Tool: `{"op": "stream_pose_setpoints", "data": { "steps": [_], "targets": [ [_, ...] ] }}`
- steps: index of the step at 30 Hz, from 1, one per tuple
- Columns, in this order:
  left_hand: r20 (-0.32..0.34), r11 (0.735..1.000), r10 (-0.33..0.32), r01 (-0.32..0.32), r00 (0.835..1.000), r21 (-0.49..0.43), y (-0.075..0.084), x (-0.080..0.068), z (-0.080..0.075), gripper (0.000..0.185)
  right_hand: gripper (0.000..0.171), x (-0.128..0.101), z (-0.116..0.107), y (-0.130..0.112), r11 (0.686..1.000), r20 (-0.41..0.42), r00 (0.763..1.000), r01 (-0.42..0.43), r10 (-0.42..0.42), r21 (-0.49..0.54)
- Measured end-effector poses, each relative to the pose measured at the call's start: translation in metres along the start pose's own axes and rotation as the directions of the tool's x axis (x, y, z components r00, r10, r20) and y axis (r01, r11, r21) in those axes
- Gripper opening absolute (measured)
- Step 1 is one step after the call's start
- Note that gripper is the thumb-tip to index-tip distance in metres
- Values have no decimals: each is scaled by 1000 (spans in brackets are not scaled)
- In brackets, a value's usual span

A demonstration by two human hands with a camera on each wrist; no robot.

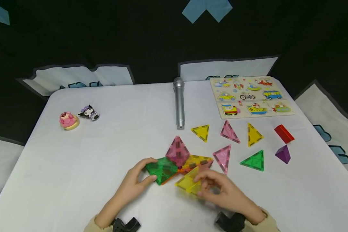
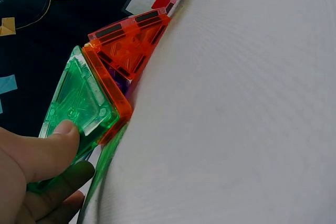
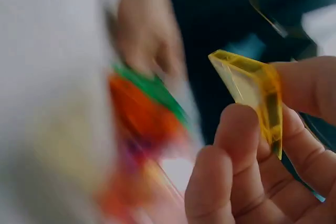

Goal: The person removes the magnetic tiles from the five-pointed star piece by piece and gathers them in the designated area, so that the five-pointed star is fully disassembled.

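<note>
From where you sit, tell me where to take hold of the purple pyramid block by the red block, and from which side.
Grip the purple pyramid by two opposite sloping faces low near its base, coming down from above. It stands upright on the table with its point up and open cloth around it; the red block lies apart behind it. The faces narrow upward, so a high pinch would probably slip off.

The left half of the right wrist view is motion-blurred: tiles (image 3: 142, 124) smear into colour. The right hand (image 1: 223, 190) hides part of the yellow tile (image 1: 187, 184). Both sleeves are cut off by the head view's bottom edge.
</note>
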State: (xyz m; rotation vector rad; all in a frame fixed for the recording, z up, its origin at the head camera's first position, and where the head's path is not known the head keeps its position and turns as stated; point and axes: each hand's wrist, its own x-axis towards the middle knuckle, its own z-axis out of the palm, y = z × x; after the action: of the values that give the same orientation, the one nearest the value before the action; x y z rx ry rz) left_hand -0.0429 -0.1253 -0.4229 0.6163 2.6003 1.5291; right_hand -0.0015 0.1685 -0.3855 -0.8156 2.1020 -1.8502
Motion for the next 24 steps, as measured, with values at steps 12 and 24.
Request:
{"op": "stream_pose_setpoints", "data": {
  "steps": [12, 24],
  "targets": [
    [-14, 1000, 6, -6, 1000, -24, 0, -2, 0, 45, 11, -112, -108, 4, 659, -674, 638, -693, 373, -291],
    [-10, 1000, 2, -2, 1000, 2, 25, 0, -5, 42, 54, -102, -126, -4, 277, -522, 559, -807, 645, -521]
  ]
}}
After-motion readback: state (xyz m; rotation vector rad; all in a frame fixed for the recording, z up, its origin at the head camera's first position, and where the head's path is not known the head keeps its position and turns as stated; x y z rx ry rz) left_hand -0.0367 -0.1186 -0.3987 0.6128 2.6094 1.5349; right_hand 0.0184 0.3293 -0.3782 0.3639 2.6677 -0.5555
